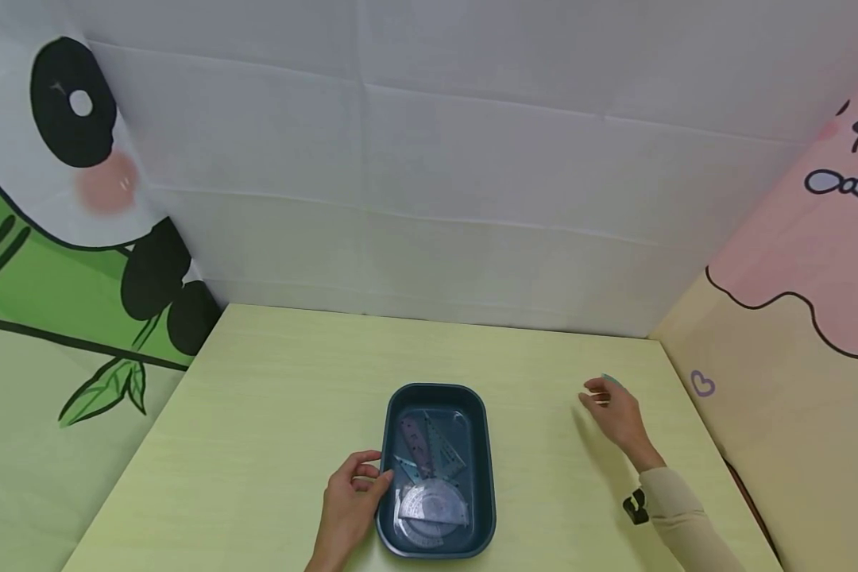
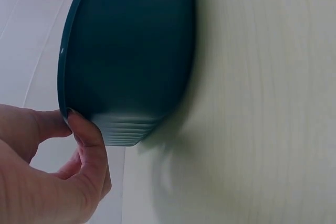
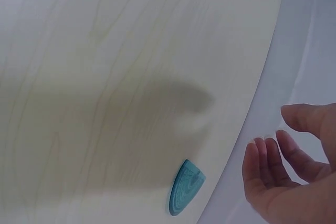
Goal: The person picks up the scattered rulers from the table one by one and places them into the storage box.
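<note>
A dark teal rectangular tray [image 1: 489, 477] stands on the table. My left hand [image 1: 352, 496] pinches its left rim between thumb and fingers, as the left wrist view shows up close at the rim [image 2: 62, 77]. Inside the tray lie a clear protractor [image 1: 432, 502], a purplish ruler [image 1: 416, 445] and bluish set squares [image 1: 445, 454], partly overlapping. My right hand [image 1: 618, 417] hovers over the table's right side, fingers loosely bent and holding nothing. Beyond it, partly hidden in the head view, lies a small teal rounded piece [image 3: 187, 188]; its kind is unclear.
The pale wood-grain table [image 1: 293, 381] meets a white cloth backdrop [image 1: 436, 199] at its far edge. Printed cartoon panels stand at the left [image 1: 79, 302] and right [image 1: 794, 334]. A small black object [image 1: 635, 507] shows beside the right sleeve.
</note>
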The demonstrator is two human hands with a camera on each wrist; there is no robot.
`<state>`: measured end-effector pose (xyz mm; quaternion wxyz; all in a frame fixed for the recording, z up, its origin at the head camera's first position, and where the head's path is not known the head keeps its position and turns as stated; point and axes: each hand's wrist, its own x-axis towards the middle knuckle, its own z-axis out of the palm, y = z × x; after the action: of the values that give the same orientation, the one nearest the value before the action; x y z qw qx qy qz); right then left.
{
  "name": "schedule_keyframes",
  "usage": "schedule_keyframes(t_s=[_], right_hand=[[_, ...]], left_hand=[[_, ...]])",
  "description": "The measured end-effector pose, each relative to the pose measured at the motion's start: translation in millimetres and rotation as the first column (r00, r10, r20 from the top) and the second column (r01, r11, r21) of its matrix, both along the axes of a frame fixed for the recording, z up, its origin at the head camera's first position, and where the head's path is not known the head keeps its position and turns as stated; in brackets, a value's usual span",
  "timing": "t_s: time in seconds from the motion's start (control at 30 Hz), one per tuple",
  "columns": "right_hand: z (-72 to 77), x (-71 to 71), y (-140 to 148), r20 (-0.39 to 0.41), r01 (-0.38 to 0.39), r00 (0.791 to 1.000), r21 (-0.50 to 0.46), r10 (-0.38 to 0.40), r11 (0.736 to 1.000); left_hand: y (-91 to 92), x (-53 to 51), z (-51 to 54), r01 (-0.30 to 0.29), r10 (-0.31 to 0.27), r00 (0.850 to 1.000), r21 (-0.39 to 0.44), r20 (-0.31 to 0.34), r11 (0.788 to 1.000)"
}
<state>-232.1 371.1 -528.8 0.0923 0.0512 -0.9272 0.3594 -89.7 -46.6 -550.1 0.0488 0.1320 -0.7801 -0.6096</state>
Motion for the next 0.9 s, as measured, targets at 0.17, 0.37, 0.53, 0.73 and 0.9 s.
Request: schedule_keyframes(t_s=[0.17, 0.37, 0.53, 0.73, 0.9], right_hand=[[-1.5, -2.8, 5, 0.013, 0.023, 1.000, -0.003, -0.023, 1.000], [-5.4, -4.9, 9, 0.041, 0.051, 0.998, 0.000, -0.051, 0.999], [-8.2, -4.4, 13, 0.065, 0.058, 0.996, 0.004, -0.058, 0.998], [-10.9, -6.1, 19, 0.092, 0.081, 0.992, 0.019, -0.082, 0.997], [-12.0, -8.9, 25, 0.105, 0.118, 0.987, 0.030, -0.121, 0.993]], left_hand=[[-0.3, 0.0, 0.9, 0.001, -0.001, 1.000, 0.006, -0.006, 1.000], [-1.1, 0.3, 0.8, 0.003, -0.003, 1.000, 0.021, -0.020, 1.000], [-1.1, 0.7, -1.0, 0.005, -0.004, 1.000, 0.020, -0.016, 1.000], [-1.2, 0.4, -2.0, 0.006, -0.006, 1.000, 0.024, -0.006, 1.000], [-1.4, 0.9, -2.0, 0.010, -0.010, 1.000, 0.019, -0.013, 1.000]])
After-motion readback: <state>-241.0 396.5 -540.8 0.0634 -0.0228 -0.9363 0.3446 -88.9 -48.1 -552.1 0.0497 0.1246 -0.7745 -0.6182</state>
